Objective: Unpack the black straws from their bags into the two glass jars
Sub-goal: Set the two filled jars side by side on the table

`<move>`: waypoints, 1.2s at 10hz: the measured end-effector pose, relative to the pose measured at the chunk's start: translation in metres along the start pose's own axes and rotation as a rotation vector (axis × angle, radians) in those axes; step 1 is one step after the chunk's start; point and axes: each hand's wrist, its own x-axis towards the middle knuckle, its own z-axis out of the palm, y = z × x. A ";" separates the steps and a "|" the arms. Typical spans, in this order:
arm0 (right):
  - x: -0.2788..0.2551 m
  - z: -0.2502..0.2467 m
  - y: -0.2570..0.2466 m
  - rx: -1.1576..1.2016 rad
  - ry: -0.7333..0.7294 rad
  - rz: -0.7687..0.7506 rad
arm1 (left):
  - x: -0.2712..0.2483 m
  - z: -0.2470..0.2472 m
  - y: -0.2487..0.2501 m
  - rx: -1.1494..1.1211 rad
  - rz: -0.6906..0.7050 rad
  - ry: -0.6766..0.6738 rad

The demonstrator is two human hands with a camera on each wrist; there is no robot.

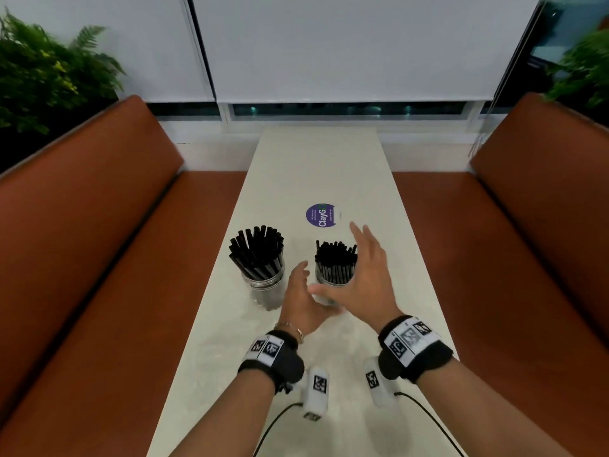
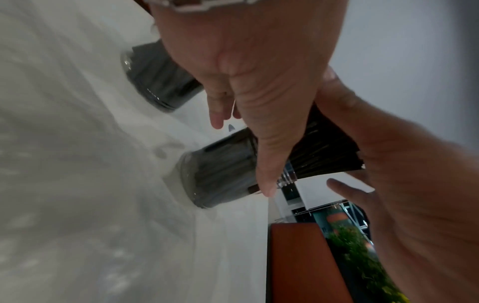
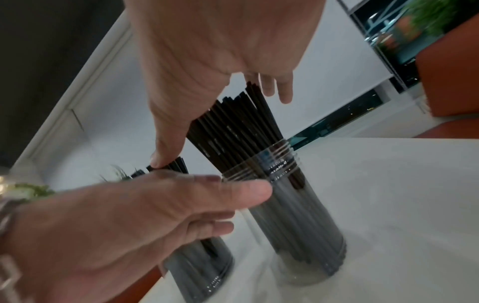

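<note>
Two glass jars stand side by side on the white table, each packed with upright black straws. The left jar holds a spread bundle; the right jar holds a tighter one. My left hand is open just left of and in front of the right jar, fingers straight. My right hand is open on that jar's right side, fingers reaching past the straw tops. Blur hides whether either hand touches the glass. The right wrist view shows the right jar between both palms. No bag is in view.
A round purple sticker lies on the table beyond the jars. Orange benches run along the left and right. Plants stand behind the left bench and the right bench. Cables trail off my wrists at the near edge.
</note>
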 end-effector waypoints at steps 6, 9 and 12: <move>0.043 0.033 0.007 -0.120 0.063 -0.233 | 0.042 0.031 0.002 -0.044 0.067 0.042; 0.040 0.024 0.019 -0.136 0.070 -0.311 | 0.046 0.034 -0.002 -0.049 0.082 0.037; 0.039 0.023 0.022 -0.139 0.080 -0.345 | 0.044 0.035 -0.002 -0.081 0.074 0.043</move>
